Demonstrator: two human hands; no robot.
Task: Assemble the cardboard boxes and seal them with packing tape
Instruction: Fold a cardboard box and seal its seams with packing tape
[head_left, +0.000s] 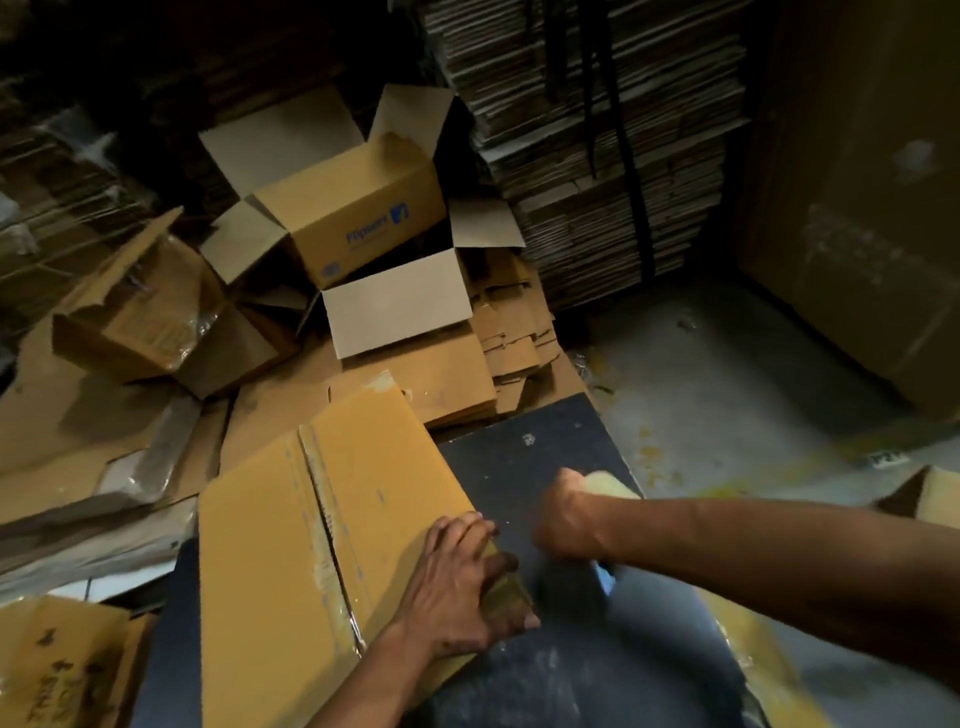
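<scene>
The box (332, 545) in work lies on a dark bench (524, 457), closed flaps up, with a centre seam that runs from the far edge toward the person and already shows a glossy strip of tape along it. Its long axis follows that seam, angled slightly to the left as it recedes. The left hand (462, 587) sits at the box's near right corner, fingers spread flat over the top and the thumb hooked down the side wall, pressing rather than gripping. The right hand (563, 519) is just right of that corner, off the box and over the bare bench, fist curled around something pale and blurred that is probably a roll of tape (610, 483); motion blur hides what it is exactly. So the box lies to the left of the taping hand, with the seam well across the top from it, and the left hand is the nearer one. My guess is that the end of the seam or the side edge is being finished, which would need the right hand to come back leftward over the corner. Beyond the bench, an open box with blue print (358, 208) rests among loose flattened cardboard (431, 374), in front of a tall stack of flat sheets (597, 156) on the grey floor (727, 364).
</scene>
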